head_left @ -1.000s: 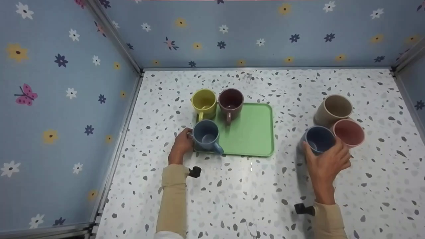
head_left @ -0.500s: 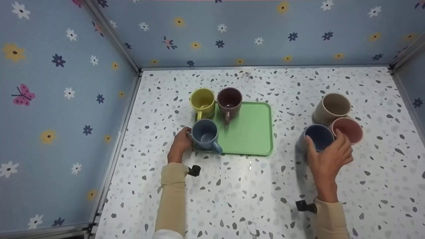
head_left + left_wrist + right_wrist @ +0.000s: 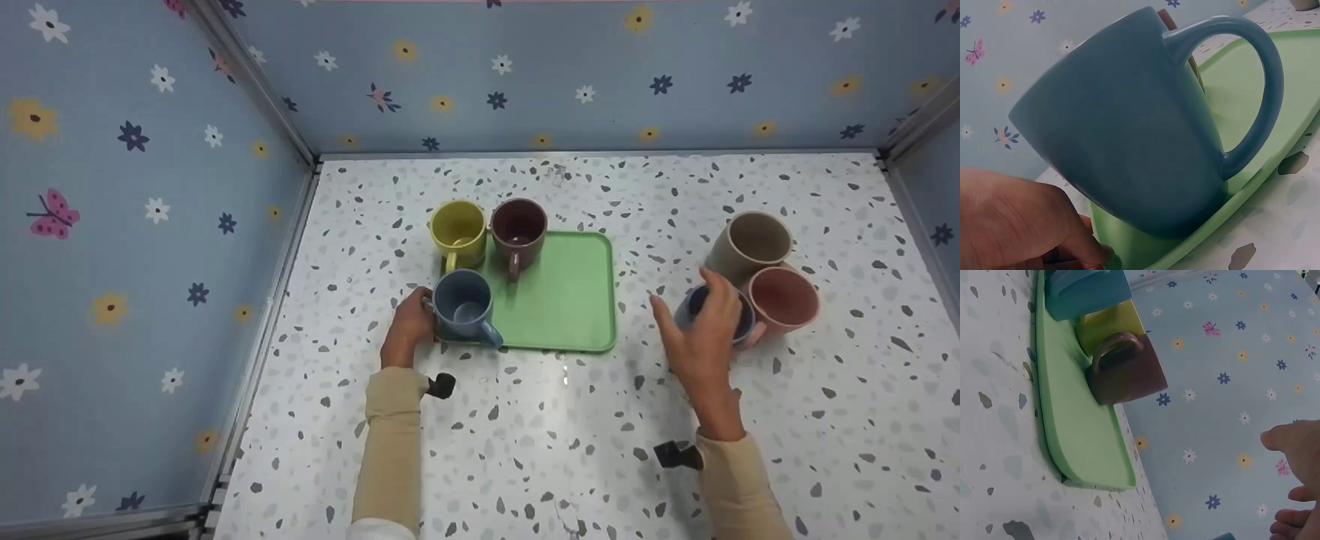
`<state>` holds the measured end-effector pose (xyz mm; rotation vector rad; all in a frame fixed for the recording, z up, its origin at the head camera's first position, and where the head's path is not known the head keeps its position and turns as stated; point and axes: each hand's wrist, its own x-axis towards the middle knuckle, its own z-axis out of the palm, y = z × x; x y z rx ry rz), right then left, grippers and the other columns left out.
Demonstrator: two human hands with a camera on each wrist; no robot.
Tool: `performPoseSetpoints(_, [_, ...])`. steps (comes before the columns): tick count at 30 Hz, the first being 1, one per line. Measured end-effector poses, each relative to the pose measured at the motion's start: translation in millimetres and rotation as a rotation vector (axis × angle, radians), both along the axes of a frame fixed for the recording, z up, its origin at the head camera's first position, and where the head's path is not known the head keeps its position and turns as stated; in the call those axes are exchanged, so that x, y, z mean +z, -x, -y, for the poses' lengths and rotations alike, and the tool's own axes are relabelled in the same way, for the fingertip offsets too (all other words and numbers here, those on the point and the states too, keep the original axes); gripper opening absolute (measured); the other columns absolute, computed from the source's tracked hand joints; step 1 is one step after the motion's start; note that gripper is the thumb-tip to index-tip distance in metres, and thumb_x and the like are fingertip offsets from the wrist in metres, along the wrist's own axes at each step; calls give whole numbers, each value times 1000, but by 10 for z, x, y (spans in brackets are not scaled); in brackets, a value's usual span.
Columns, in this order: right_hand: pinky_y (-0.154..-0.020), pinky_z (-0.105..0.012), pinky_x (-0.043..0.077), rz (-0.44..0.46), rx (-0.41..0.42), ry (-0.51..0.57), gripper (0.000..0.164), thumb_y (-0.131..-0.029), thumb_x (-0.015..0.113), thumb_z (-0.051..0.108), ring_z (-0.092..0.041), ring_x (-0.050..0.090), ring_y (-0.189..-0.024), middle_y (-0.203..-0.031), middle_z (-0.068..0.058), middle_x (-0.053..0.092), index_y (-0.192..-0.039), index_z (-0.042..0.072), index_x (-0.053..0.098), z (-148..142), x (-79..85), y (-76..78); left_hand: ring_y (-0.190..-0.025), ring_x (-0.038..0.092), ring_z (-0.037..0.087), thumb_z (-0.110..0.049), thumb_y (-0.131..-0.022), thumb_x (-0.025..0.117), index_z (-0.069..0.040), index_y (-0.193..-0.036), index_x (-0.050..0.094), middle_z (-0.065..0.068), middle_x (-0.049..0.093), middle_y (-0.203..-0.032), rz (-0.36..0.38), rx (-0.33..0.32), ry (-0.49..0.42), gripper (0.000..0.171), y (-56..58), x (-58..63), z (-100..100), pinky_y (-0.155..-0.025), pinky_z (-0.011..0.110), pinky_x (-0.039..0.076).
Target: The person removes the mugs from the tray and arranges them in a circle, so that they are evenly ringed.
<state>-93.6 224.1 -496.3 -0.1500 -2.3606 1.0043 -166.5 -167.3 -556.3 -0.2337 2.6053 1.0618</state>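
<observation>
In the head view my left hand is at the left edge of the green tray, beside a light blue mug. The left wrist view shows its thumb and fingers pinching the rim of the tray at the corner. Behind the light blue mug, a yellow mug and a maroon mug also stand upright on the tray. My right hand hovers with spread fingers over a dark blue mug, partly hiding it. The thumb is apart from the mug's wall.
Close to the dark blue mug stand a pink mug and a beige mug. All rest on a white speckled table. Flowered blue walls enclose the back and sides.
My right hand has let go of the dark blue mug's rim and moved up and left with its fingers spreading. The left hand and the mugs stay put.
</observation>
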Motion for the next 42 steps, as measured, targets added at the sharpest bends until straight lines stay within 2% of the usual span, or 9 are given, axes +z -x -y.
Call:
performPoseSetpoints(3, [-103, -48, 29, -27, 106, 32, 66, -80, 77, 19, -34, 42, -119, -128, -25, 46, -132, -6, 45, 97, 26, 40, -113, 54, 34, -2, -96, 37, 1, -121, 52, 23, 60, -118, -25, -2, 16, 29, -6, 13, -7, -99, 45, 40])
performPoseSetpoints(13, [-96, -44, 38, 1, 339, 92, 66, -82, 75, 20, -29, 46, -116, -129, -20, 48, -135, -2, 43, 462, 139, 184, -118, 53, 33, -5, -98, 35, -2, -126, 50, 22, 58, -124, 28, 10, 18, 32, 10, 26, -17, -101, 44, 40])
performPoseSetpoints(19, [-96, -47, 40, 9, 495, 108, 66, -82, 75, 20, -29, 46, -118, -131, -19, 47, -136, -2, 42, 733, 103, 234, -119, 52, 33, -4, -97, 35, -1, -127, 49, 22, 57, -125, 39, 10, 20, 33, 12, 33, -14, -102, 44, 39])
performPoseSetpoints(26, [-98, -43, 42, 20, 662, 66, 67, -82, 76, 23, -24, 46, -120, -133, -15, 47, -135, 0, 43, 1062, -18, 292, -117, 53, 33, -4, -96, 36, -1, -126, 50, 22, 57, -125, 28, 13, 8, 33, 16, 13, -9, -101, 44, 40])
performPoseSetpoints(33, [-106, -39, 37, 120, 764, 47, 77, -82, 75, 34, -21, 40, -131, -144, -13, 38, -142, 3, 37, 1359, -137, 379, -108, 55, 32, -5, -98, 35, -2, -127, 50, 22, 60, -115, 41, 14, 4, 33, 22, 8, -14, -97, 45, 41])
performPoseSetpoints(39, [-112, -38, 31, 234, 832, -1, 89, -79, 76, 39, -21, 33, -138, -149, -13, 32, -147, 5, 31, 1548, -184, 475, -110, 54, 32, -4, -97, 35, -2, -125, 51, 22, 59, -117, 42, 12, 10, 32, 33, 16, -18, -98, 45, 40])
performPoseSetpoints(42, [-113, -36, 29, 263, 874, -36, 91, -79, 76, 40, -21, 32, -139, -150, -13, 32, -148, 4, 28, 1618, -206, 533, -112, 54, 32, -4, -96, 35, -1, -124, 51, 22, 59, -119, 31, 10, 16, 32, 36, 12, -11, -99, 45, 40])
